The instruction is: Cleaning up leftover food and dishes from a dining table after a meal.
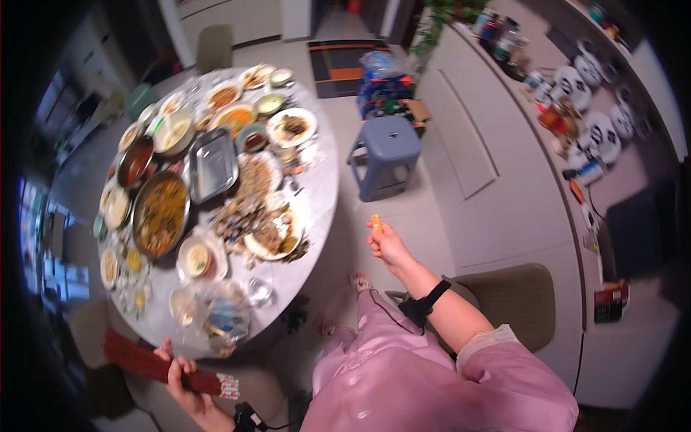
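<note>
My left hand (182,376) is wrapped around a bundle of dark red chopsticks (137,360) with pale patterned ends, at the lower left beside the table. A small orange object (376,222), too small to identify, sticks up from the closed fingers of my right hand (387,247), which is over the floor to the right of the table. The round table (318,216) carries used dishes. Nearest to my left hand on it are a clear plastic bag (229,310) and a drinking glass (261,291). A heap of food scraps (237,218) lies beside a plate of leftovers (275,237).
A blue-grey plastic stool (386,146) stands ahead, in front of stacked boxes and bags (380,86). On the right runs a long cabinet (507,216) with panda-patterned items (572,89) on top. An olive chair (513,302) is close to my right arm.
</note>
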Demonstrator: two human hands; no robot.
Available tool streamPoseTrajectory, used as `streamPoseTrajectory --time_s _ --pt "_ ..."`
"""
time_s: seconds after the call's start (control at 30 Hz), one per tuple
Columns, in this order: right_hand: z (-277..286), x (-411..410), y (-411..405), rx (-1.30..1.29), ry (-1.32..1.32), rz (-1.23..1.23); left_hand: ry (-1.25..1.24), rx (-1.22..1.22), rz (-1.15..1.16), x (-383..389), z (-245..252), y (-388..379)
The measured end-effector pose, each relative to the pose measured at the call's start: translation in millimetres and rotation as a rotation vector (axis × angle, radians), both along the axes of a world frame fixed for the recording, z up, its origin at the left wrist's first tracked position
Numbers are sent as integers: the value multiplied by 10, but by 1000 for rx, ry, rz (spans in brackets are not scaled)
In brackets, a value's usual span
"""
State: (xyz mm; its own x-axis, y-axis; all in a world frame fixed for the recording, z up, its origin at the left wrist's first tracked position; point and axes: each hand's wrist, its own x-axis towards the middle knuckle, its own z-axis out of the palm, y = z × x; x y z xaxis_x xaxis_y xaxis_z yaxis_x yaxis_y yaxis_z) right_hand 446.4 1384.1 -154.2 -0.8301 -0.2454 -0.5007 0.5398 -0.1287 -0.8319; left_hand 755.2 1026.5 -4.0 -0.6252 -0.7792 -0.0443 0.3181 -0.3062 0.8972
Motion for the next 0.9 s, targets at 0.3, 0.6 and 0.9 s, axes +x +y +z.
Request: streamPoseTrajectory --time_s 0.3,0.6,0.9 --pt "-108 -285 574 -52 -7 -150 -273 88 210 -411 223 325" --pt "219 -916 2491 26 151 -720 -367 -98 155 -1096 403 882" --pt "564 -1019 4804 184 424 -1402 -438 -202 109 -1590 448 1439"
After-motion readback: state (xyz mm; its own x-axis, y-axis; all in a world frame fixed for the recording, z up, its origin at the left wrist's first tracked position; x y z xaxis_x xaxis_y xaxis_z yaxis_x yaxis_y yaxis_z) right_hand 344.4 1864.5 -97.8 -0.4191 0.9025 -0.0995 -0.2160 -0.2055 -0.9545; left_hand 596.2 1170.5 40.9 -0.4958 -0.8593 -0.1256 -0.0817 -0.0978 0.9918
